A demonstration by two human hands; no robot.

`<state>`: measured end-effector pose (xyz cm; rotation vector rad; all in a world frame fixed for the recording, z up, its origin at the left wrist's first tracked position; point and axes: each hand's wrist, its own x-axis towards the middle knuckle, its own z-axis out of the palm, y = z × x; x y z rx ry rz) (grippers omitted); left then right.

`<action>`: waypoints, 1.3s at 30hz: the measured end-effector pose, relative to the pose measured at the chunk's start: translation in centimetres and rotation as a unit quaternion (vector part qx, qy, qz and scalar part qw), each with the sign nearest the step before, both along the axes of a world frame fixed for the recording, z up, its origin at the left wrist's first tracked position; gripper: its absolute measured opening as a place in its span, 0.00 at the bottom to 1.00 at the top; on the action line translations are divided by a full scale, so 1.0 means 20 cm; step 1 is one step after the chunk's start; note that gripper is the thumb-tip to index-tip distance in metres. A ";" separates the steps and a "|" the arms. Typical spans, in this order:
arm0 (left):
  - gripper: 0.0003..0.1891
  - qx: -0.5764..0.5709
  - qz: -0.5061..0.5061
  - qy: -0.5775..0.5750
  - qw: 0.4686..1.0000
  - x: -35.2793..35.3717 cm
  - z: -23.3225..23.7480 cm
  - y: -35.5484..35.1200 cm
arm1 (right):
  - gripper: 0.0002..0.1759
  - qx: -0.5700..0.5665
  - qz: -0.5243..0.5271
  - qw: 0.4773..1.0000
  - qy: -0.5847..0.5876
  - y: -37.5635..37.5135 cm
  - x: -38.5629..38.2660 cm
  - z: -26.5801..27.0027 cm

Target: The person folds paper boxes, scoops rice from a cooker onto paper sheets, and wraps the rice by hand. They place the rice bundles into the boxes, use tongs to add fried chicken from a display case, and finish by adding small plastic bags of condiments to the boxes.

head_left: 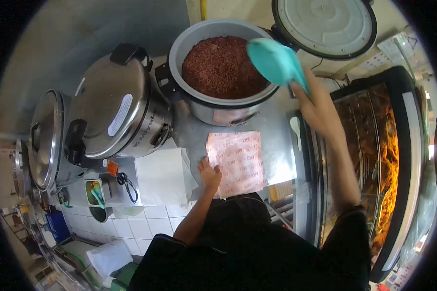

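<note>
My right hand (311, 104) is closed around the handle of a teal plastic scoop (273, 62), slightly blurred, which overlaps the right rim of an open rice cooker (220, 112). Reddish-brown cooked rice (218, 68) fills much of the cooker's grey pot. On the metal counter in front of it lies a stack of wrapping paper (238, 162) with red print. My left hand (210, 174) is at the left edge of this stack, fingers spread and holding nothing up.
The cooker's raised lid (325, 24) stands behind at the right. A closed steel rice cooker (117, 106) and plain white paper (161, 177) are on the left. A white spoon (296, 131) lies near the counter's right edge, beside a lit glass-fronted cabinet (361, 140).
</note>
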<state>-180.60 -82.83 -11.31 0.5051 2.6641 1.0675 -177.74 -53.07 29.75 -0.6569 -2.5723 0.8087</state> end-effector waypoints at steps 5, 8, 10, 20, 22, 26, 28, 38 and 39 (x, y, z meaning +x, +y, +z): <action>0.40 0.015 0.005 -0.013 1.000 0.02 -0.02 0.03 | 0.19 0.176 0.116 0.951 -0.227 0.39 -0.78 -0.31; 0.47 0.151 0.036 0.072 0.985 -0.08 0.32 0.12 | 0.22 0.250 0.061 0.893 -0.368 0.48 -1.03 -0.58; 0.55 0.198 -0.001 0.061 0.978 -0.26 0.54 0.18 | 0.24 0.241 0.030 0.892 -0.381 0.48 -1.06 -0.65; 0.69 0.339 -0.022 -0.091 0.936 -0.62 0.89 0.45 | 0.14 0.192 0.130 0.843 -0.485 0.37 -1.15 -0.74; 0.68 0.344 -0.006 -0.078 0.936 -0.61 0.87 0.47 | 0.18 0.176 0.172 0.818 -0.520 0.33 -1.18 -0.74; 0.65 0.306 0.002 -0.036 0.951 -0.61 0.87 0.47 | 0.17 0.115 0.151 0.820 -0.541 0.17 -1.18 -0.64; 0.65 0.288 0.002 -0.032 0.957 -0.61 0.88 0.46 | 0.17 0.113 0.171 0.820 -0.535 0.12 -1.16 -0.62; 0.69 0.327 -0.016 -0.093 0.940 -0.63 0.90 0.45 | 0.20 0.030 0.179 0.790 -0.586 -0.11 -1.16 -0.44; 0.69 0.325 -0.018 -0.093 0.941 -0.63 0.89 0.45 | 0.20 0.012 0.176 0.798 -0.576 -0.18 -1.15 -0.33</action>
